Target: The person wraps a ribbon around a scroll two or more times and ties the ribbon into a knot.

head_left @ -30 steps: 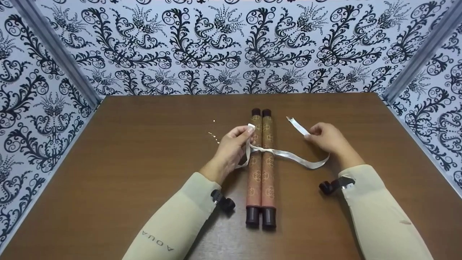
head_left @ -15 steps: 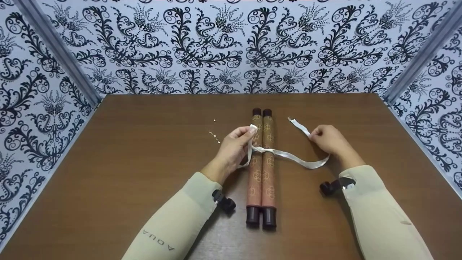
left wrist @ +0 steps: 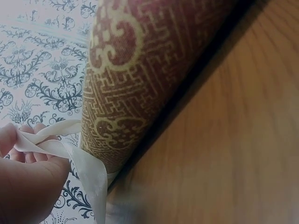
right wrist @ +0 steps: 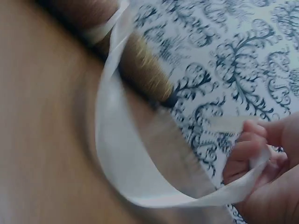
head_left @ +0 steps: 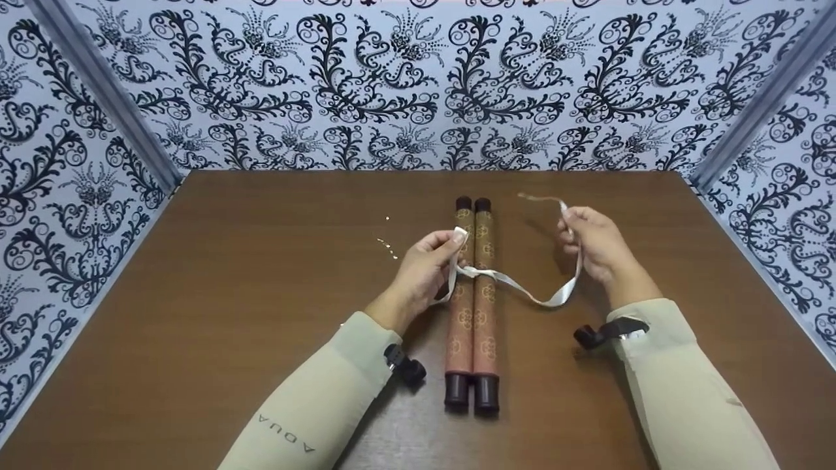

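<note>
Two patterned rolls (head_left: 460, 320) with dark end caps lie side by side on the table, like the two halves of a scroll. A white ribbon (head_left: 556, 299) crosses them and is knotted near their middle. My left hand (head_left: 421, 267) pinches a folded part of the ribbon between thumb and fingers, just over the left roll. To the right of the rolls, my right hand (head_left: 597, 245) holds the ribbon's other length, raised off the table, its loose end sticking out to the left. The ribbon (right wrist: 121, 149) hangs in a slack curve from that hand in the right wrist view.
The brown wooden table (head_left: 228, 294) has small pale flecks (head_left: 390, 248) left of the rolls. Walls covered in black-and-white scroll pattern (head_left: 405, 78) stand behind and on both sides. A small black camera is strapped to each wrist.
My right hand has lifted and turned, and the ribbon's free end has swung up and thinned to an edge-on view. My left hand has barely shifted; the rolls stay in place.
</note>
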`<move>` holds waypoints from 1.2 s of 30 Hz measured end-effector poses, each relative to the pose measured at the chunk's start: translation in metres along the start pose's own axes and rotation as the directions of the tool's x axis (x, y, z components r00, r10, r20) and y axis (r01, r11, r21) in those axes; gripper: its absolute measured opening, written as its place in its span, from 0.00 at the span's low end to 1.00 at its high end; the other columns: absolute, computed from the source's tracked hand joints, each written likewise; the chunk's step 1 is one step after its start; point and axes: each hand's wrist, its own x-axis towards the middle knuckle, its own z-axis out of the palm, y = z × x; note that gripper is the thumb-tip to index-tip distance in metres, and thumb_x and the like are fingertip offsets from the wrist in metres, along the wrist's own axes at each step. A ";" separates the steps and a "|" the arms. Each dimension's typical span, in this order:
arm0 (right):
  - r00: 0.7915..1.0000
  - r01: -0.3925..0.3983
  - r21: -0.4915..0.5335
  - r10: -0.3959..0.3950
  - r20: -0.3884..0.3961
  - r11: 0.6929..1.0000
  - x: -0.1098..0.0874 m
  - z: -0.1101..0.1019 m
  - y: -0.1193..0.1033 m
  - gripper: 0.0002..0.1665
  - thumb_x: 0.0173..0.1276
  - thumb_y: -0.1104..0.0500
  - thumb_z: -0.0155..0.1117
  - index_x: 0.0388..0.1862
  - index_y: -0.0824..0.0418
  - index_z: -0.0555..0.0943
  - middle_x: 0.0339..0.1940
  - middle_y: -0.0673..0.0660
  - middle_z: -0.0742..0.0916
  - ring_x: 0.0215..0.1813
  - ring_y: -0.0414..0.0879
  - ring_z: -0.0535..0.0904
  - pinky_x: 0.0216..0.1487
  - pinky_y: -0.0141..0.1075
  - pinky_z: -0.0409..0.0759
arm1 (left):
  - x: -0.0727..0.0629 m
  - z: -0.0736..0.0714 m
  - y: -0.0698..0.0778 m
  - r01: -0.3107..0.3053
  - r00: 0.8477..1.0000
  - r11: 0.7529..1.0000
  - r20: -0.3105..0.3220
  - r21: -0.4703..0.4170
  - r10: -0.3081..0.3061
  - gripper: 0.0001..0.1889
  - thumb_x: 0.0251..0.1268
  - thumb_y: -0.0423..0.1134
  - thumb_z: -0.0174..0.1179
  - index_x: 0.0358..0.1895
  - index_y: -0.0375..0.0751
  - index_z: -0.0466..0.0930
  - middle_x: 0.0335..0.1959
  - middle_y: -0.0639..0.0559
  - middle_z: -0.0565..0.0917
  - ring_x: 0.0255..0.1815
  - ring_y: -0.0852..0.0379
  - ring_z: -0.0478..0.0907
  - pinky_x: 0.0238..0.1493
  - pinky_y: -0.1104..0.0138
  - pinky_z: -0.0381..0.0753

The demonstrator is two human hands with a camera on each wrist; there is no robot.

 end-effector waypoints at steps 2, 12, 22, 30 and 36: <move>1.000 0.007 0.134 -0.009 0.009 0.991 0.002 0.004 -0.002 0.08 0.83 0.60 0.52 0.41 0.62 0.74 0.29 0.49 0.81 0.25 0.36 0.70 0.23 0.23 0.68 | 0.000 0.000 0.000 -0.003 1.000 1.000 -0.001 0.005 0.003 0.06 0.76 0.31 0.60 0.36 0.44 0.81 0.34 0.54 0.81 0.35 0.60 0.77 0.41 0.71 0.81; 0.999 -0.001 0.271 -0.011 0.043 0.963 0.021 0.044 -0.005 0.09 0.83 0.61 0.52 0.40 0.59 0.77 0.30 0.50 0.81 0.22 0.35 0.67 0.19 0.23 0.64 | -0.001 -0.002 0.000 -0.019 1.000 0.999 0.014 0.034 0.019 0.03 0.76 0.33 0.60 0.40 0.41 0.81 0.37 0.53 0.81 0.36 0.60 0.77 0.40 0.71 0.81; 0.999 -0.007 -0.009 0.008 0.049 1.000 0.041 0.088 -0.010 0.06 0.81 0.58 0.58 0.42 0.56 0.79 0.30 0.48 0.82 0.26 0.35 0.71 0.24 0.23 0.68 | 0.000 -0.001 0.002 -0.043 0.999 0.999 0.013 0.019 0.043 0.05 0.76 0.31 0.59 0.38 0.41 0.81 0.34 0.55 0.80 0.33 0.61 0.77 0.39 0.72 0.80; 0.987 0.067 -0.371 -0.008 0.160 0.926 0.048 0.114 -0.010 0.10 0.78 0.54 0.63 0.48 0.59 0.80 0.31 0.50 0.83 0.28 0.38 0.73 0.29 0.29 0.71 | 0.000 0.000 0.003 -0.057 0.998 0.997 0.024 0.056 0.055 0.05 0.75 0.32 0.60 0.37 0.42 0.81 0.32 0.56 0.80 0.33 0.62 0.76 0.38 0.74 0.78; 0.963 0.182 -0.560 -0.030 0.269 0.808 0.050 0.132 -0.010 0.12 0.77 0.54 0.65 0.48 0.61 0.82 0.35 0.52 0.84 0.33 0.41 0.75 0.33 0.30 0.74 | 0.001 -0.001 0.003 -0.081 0.996 0.994 0.031 0.073 0.079 0.05 0.76 0.33 0.60 0.37 0.43 0.81 0.30 0.57 0.80 0.32 0.63 0.76 0.36 0.74 0.76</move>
